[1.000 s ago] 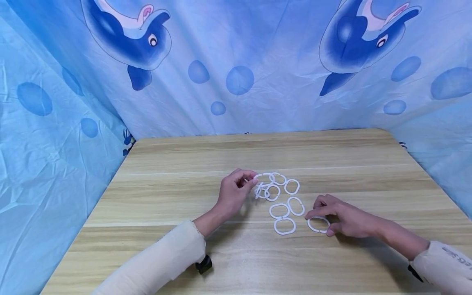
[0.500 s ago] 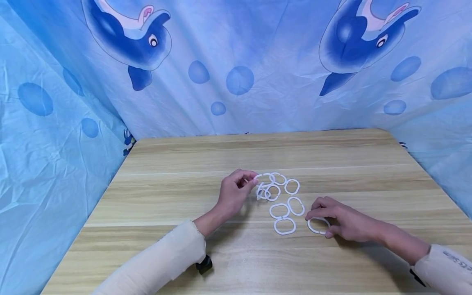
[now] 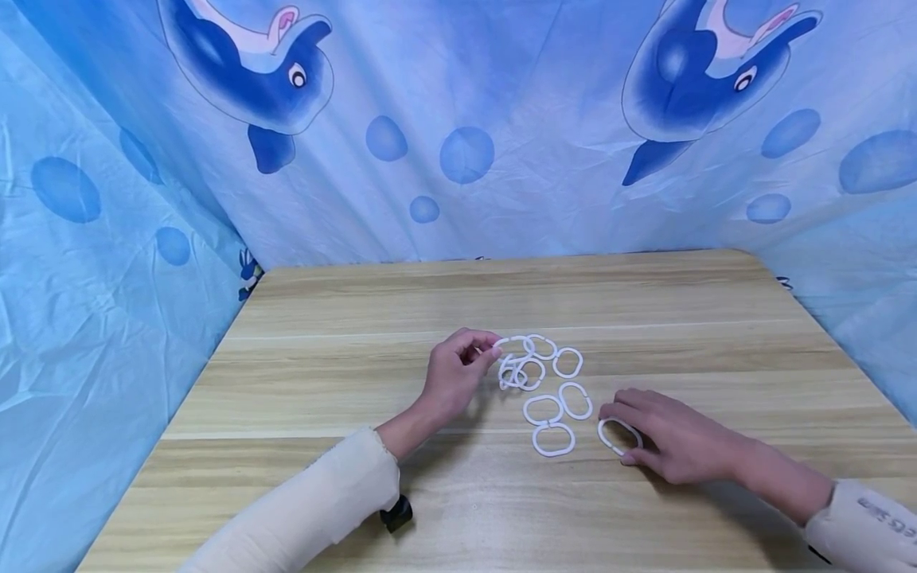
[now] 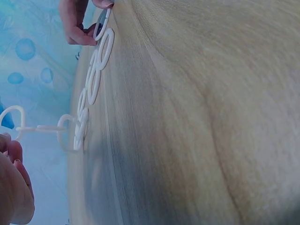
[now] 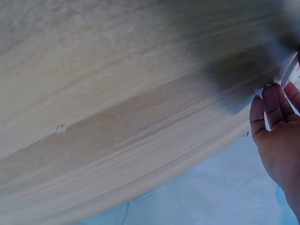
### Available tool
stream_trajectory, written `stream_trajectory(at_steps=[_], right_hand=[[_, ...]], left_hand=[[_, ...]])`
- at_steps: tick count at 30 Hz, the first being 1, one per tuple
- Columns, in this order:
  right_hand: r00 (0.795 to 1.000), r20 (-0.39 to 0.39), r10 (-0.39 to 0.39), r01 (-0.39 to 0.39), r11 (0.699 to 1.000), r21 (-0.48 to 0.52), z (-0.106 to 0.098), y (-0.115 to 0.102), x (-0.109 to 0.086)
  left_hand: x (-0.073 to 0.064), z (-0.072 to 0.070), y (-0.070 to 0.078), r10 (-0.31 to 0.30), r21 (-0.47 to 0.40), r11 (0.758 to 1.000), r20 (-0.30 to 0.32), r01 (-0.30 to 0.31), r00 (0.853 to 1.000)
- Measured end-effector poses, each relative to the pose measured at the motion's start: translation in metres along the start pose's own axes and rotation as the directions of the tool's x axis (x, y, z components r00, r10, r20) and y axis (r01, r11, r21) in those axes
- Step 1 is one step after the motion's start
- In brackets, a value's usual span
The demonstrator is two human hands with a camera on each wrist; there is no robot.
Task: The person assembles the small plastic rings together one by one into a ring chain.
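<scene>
My left hand [image 3: 457,372] pinches a white oval plastic link [image 4: 23,117] between thumb and fingertips, raised above the wooden table. From it a short run of joined links leads down to the table in the left wrist view. Several more white links [image 3: 540,337] cluster by those fingertips in the head view. At the right, my right hand [image 3: 669,438] holds a single white link [image 3: 605,442] by its edges, thumb at the near end and index finger at the far end. Most of that link is out of frame in the right wrist view.
Between the hands lie three links touching in a row: an upper one [image 3: 562,392], a middle one [image 3: 525,411] and a lower one [image 3: 553,455]. The wooden table [image 3: 344,310] ends against a blue dolphin-print cloth [image 3: 544,215]. A black object [image 3: 396,514] shows by the left sleeve.
My right hand has lowered slightly and turned, tilting its link more steeply. Links dangling under my left hand have swung a little to the right, while that hand stays put.
</scene>
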State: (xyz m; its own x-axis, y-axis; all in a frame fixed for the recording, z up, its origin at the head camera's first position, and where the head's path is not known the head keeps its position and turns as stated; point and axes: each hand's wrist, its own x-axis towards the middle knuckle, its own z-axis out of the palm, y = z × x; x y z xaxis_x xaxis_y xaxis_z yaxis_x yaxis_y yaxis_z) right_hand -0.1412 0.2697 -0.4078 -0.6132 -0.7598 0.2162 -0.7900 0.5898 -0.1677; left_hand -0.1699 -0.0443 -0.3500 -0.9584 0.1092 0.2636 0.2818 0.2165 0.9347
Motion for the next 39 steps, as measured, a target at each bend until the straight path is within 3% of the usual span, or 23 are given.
stream_trajectory(at_steps=[7,11,15,18,22,28,39], right_hand=[[0.997,-0.069,-0.033,0.03,0.999,-0.041,-0.001,0.0,0.004],[0.991,-0.131,0.007,-0.007,1.0,-0.003,-0.009,0.002,0.012],[0.982,-0.174,0.076,-0.052,0.989,0.138,-0.023,0.007,0.023],[0.975,-0.199,0.099,-0.051,0.971,0.232,-0.032,0.012,0.031],[0.968,-0.23,0.103,-0.036,0.959,0.28,-0.039,0.014,0.04],[0.964,-0.238,0.117,-0.044,0.955,0.294,-0.041,0.013,0.048],[0.955,-0.278,0.106,-0.044,0.974,0.221,-0.047,0.021,0.066]], left_hand=[[0.011,0.006,-0.041,0.002,-0.016,1.0,-0.009,-0.002,1.0],[0.01,0.006,-0.041,0.02,-0.015,1.0,-0.013,-0.02,1.0],[0.01,0.006,-0.041,0.024,-0.01,1.0,-0.013,-0.024,1.0],[0.01,0.006,-0.04,0.018,-0.007,1.0,-0.012,-0.018,1.0],[0.01,0.006,-0.04,0.013,-0.006,1.0,-0.009,-0.013,1.0],[0.01,0.006,-0.04,0.007,-0.014,1.0,-0.007,-0.007,1.0],[0.01,0.007,-0.041,-0.005,-0.015,1.0,0.009,0.005,1.0]])
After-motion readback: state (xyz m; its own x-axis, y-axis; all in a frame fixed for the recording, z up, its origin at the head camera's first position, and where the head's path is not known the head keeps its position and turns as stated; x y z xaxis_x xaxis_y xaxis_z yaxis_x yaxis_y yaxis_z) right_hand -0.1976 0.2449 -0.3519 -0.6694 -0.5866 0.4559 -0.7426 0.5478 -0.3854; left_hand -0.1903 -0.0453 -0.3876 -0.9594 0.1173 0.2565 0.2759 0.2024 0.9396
